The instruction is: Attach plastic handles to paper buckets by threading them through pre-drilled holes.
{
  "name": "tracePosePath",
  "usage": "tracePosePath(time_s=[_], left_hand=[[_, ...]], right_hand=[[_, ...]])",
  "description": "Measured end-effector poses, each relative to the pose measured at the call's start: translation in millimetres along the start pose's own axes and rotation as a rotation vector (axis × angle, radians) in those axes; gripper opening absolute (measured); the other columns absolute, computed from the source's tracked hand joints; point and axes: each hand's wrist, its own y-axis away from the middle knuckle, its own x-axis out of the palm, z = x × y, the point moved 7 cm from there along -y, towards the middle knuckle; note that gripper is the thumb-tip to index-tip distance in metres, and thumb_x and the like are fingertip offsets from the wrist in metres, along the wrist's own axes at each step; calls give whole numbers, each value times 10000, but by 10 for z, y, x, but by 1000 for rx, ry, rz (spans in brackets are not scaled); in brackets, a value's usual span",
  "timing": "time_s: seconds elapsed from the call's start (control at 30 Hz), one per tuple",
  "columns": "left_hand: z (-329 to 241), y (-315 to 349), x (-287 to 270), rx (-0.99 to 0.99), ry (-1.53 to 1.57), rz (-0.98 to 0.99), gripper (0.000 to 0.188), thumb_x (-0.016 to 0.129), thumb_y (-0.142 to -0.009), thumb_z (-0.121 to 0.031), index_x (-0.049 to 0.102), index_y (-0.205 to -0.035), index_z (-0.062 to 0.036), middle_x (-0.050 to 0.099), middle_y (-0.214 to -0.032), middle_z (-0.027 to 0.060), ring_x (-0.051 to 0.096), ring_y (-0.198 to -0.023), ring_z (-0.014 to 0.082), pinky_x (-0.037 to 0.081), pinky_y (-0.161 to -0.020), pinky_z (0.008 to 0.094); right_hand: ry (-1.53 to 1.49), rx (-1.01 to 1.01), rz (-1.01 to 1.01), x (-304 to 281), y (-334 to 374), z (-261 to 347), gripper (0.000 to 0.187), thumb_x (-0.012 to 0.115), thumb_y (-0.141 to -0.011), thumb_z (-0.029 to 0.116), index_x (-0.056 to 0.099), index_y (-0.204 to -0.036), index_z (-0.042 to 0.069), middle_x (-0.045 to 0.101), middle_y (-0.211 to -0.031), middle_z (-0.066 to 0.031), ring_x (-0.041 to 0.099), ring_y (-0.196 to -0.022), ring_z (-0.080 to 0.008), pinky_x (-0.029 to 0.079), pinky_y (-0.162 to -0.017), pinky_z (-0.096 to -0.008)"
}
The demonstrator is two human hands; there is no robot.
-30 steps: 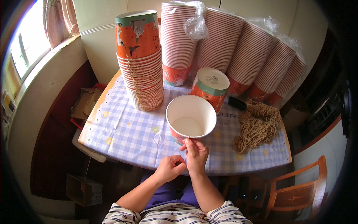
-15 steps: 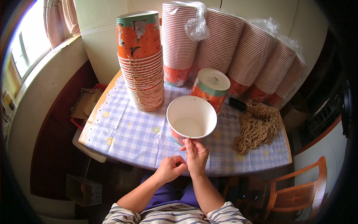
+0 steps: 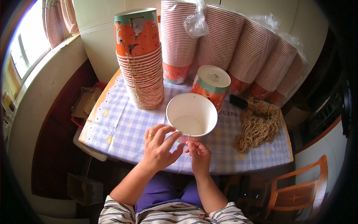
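A paper bucket (image 3: pixel 186 123), white inside with a printed outer wall, stands upright with its mouth facing me. At its near rim a thin tan string (image 3: pixel 183 165) comes over the edge and hangs down. My right hand (image 3: pixel 200 155) pinches this string just below the rim. Beside it, my left hand (image 3: pixel 159 147) is raised with its fingers apart, the fingertips close to the rim; whether they touch it I cannot tell. Just behind stands an upside-down orange and green bucket (image 3: pixel 212 87). A bundle of tan strings (image 3: pixel 257 127) lies to the right.
At the back left rises a nested stack of upside-down buckets (image 3: pixel 143 80) with strings hanging down its side. Several tall bucket stacks (image 3: pixel 220 41) in clear plastic line the back. A dark object (image 3: pixel 238 101) touches the string bundle. A wooden chair (image 3: pixel 298 190) stands right of the checked tablecloth (image 3: pixel 126 145).
My left hand has moved up and forward from beside the right hand, and its fingers have spread. My right hand stays at the rim; a hanging string end now shows.
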Motion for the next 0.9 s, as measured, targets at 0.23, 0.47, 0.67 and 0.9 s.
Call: tracePosePath(time_s=[0.23, 0.47, 0.67, 0.9], left_hand=[[-81, -239, 226, 268, 49, 232, 446, 731, -699, -162, 606, -1125, -117, 613, -1061, 41, 576, -1032, 216, 426, -936, 433], [-26, -196, 356, 325, 109, 316, 442, 712, -715, -156, 584, -1132, -89, 627, -939, 35, 622, -892, 212, 458, -923, 457], [-6, -173, 380, 359, 141, 312, 442, 710, -721, -142, 579, -1135, -62, 629, -864, 42, 639, -807, 229, 487, -887, 440], [11, -166, 400, 395, 190, 310, 446, 703, -732, -126, 570, -1150, -44, 626, -850, 51, 644, -802, 230, 499, -878, 431]], right_hand=[[15, -147, 5, 66, 44, 34, 150, 629, -915, 144, 658, -975, 10, 665, -813, -50, 611, -740, -96, 485, -700, -241], [92, -120, -8, 93, 45, 89, 131, 618, -919, 127, 650, -954, 5, 667, -784, -40, 610, -709, -89, 474, -671, -227], [80, -136, -24, 85, 38, 90, 122, 613, -919, 115, 646, -948, 1, 662, -773, -43, 608, -705, -85, 475, -666, -231], [74, -134, -6, 75, 23, 42, 143, 621, -917, 139, 645, -945, 0, 659, -767, -44, 608, -701, -88, 475, -662, -232]])
